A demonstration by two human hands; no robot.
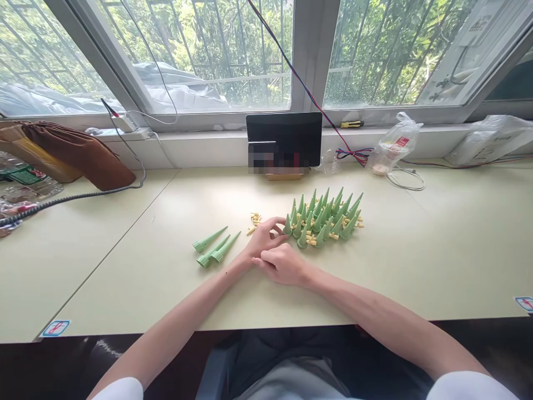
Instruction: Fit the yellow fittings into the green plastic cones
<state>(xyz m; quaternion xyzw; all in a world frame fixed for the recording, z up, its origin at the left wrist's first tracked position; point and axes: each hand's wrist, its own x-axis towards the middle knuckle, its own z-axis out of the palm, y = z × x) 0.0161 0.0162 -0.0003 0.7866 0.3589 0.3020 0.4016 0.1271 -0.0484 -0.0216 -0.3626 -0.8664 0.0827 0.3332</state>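
Note:
My left hand [268,235] reaches to the near left edge of a cluster of green plastic watering spikes [320,218]. Its fingers curve around the leftmost spike [287,226], which stands point up. Small yellow valves show between the standing spikes. Just below, my right hand [285,265] is closed, its curled fingers beside my left wrist; whatever may be inside it is hidden. To the left, three more green spikes [210,240] lie on their sides with points toward the upper right. Behind my left hand is a small pile of loose yellow valves [255,220].
A dark-screened tablet [284,141] leans on a stand at the back of the pale table [175,300]. Brown bag [83,153] and black cable [83,195] lie at left. Plastic bags [397,144], coiled white cable [410,180] and a yellow cutter [352,124] are at right.

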